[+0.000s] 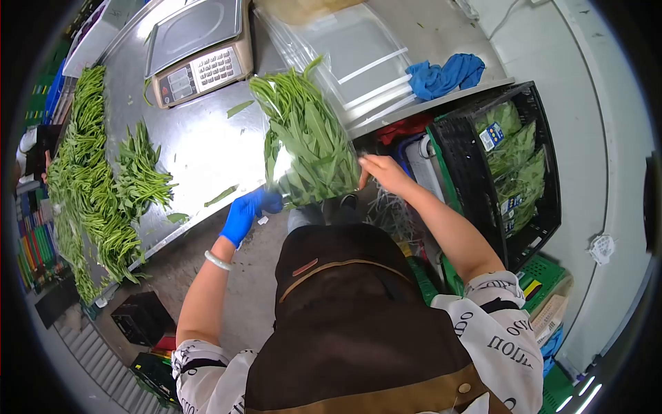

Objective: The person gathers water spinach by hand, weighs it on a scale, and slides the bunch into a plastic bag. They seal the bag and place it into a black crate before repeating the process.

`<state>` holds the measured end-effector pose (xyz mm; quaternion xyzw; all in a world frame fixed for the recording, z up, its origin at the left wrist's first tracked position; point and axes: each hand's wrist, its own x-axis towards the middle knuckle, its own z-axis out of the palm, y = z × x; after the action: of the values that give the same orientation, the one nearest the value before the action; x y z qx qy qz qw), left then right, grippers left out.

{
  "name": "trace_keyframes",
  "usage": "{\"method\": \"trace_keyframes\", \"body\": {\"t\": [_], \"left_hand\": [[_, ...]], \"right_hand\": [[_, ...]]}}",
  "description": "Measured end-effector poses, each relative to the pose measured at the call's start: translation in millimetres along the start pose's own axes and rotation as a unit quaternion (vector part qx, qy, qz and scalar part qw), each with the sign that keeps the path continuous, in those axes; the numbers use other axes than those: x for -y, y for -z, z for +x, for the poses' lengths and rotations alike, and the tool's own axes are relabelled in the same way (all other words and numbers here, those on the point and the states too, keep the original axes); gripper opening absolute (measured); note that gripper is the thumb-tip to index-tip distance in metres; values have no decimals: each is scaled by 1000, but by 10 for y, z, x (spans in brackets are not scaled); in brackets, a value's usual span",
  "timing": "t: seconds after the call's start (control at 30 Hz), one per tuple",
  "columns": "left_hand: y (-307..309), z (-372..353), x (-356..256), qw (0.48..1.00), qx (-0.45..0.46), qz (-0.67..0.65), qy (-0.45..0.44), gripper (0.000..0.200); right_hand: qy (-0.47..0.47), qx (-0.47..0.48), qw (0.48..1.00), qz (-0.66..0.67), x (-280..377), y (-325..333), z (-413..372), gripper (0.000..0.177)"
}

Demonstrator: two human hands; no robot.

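- From my remote seat I see the clear bag point(307, 141) just above centre, toward 12 o'clock, at the near edge of the metal surface point(207, 131).
- I see it filled with leafy greens point(303, 124), stems toward 12 o'clock, leaves toward 6. Its lower end hangs past the edge; I cannot tell how much of it rests on the surface.
- My view has the left hand point(256, 207), in a blue glove, at the bag's 7 o'clock corner, its fingers curled closed and pinching the film.
- I find the bare right hand point(385, 172) at the bag's 4 o'clock side, thumb and fingers drawn together, pinching the edge.
- At 9 to 10 o'clock I have a long heap of loose greens point(96, 172), with a smaller bunch point(141, 165) just beside it.
- Stray leaves point(221, 196) lie on the surface between that bunch and the bag.
- At 11 o'clock I see a scale point(200, 69), its keypad facing the wearer.
- Near 12 o'clock I make out clear plastic packaging point(358, 48); at 1 o'clock, a crumpled blue cloth point(447, 76).
- Toward 2 to 3 o'clock I see a tilted black crate point(469, 179) holding labelled bags of greens point(520, 165).
- At 6 o'clock I look down on the wearer's dark apron point(358, 331).
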<state>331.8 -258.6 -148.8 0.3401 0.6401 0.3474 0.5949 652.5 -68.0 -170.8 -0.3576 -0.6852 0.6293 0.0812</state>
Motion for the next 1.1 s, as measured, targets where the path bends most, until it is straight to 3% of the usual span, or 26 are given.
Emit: {"method": "trace_keyframes", "body": {"t": [0.07, 0.1, 0.17, 0.27, 0.3, 0.33, 0.37, 0.4, 0.47, 0.5, 0.6, 0.63, 0.7, 0.77, 0.8, 0.87, 0.9, 0.97, 1.03, 1.1], "left_hand": [[23, 207, -72, 993, -1, -27, 113, 34], [31, 316, 87, 982, -22, -102, 159, 32], [-11, 431, 291, 973, -65, -120, 189, 31], [-92, 451, 447, 955, -169, -139, 200, 29], [-153, 369, 342, 947, -208, -145, 198, 30], [-178, 308, 282, 937, -247, -150, 195, 32], [-141, 305, 394, 921, -244, -190, 238, 40], [-150, 307, 351, 907, -222, -249, 255, 41], [-180, 304, 237, 869, -178, -363, 285, 45], [-176, 395, 390, 866, -79, -449, 205, 48], [-164, 512, 417, 857, -33, -471, 206, 43], [-119, 533, 308, 864, -22, -463, 197, 40], [-31, 400, -187, 873, 0, -451, 185, 34], [175, 198, -904, 920, -10, -379, 96, 37], [325, 145, -1085, 941, 3, -333, 51, 38], [888, 229, -902, 909, 42, -415, -12, 44], [862, 287, -1142, 916, 4, -375, -144, 47], [756, 500, -1511, 895, -87, -243, -364, 57], [650, 715, -1460, 956, 14, -123, -265, 56], [459, 918, -1381, 981, 113, 7, -154, 57]], "right_hand": [[-103, -15, 987, 121, -218, -134, 192, 42], [-150, -7, 975, 164, -273, -183, 243, 42], [-215, -6, 956, 199, -298, -217, 289, 39], [-218, -179, 930, 236, -216, -311, 175, 39], [-173, -219, 949, 148, -214, -259, 99, 28], [-68, -254, 965, -2, -205, -281, 26, 25], [38, -280, 947, -152, 52, -309, -86, 28], [143, -295, 897, -297, 271, -351, -176, 34], [200, -107, 888, -399, 521, -489, -215, 58], [196, -76, 885, -415, 547, -551, -175, 60], [169, -116, 832, -515, 279, -517, 129, 60], [174, -130, 872, -439, 276, -496, 173, 54], [210, -151, 871, -417, 487, -338, 211, 46], [272, -227, 845, -399, 1102, -117, 217, 33], [279, -223, 867, -349, 1401, -3, 198, 33], [293, -211, 900, -246, 1924, 234, 187, 32], [291, -242, 904, -199, 2221, 290, 187, 29], [181, -188, 959, -112, 2631, 521, 182, 29], [79, -180, 981, -9, 2832, 694, 249, 21], [53, -180, 970, 158, 2792, 826, 367, 19]]}}
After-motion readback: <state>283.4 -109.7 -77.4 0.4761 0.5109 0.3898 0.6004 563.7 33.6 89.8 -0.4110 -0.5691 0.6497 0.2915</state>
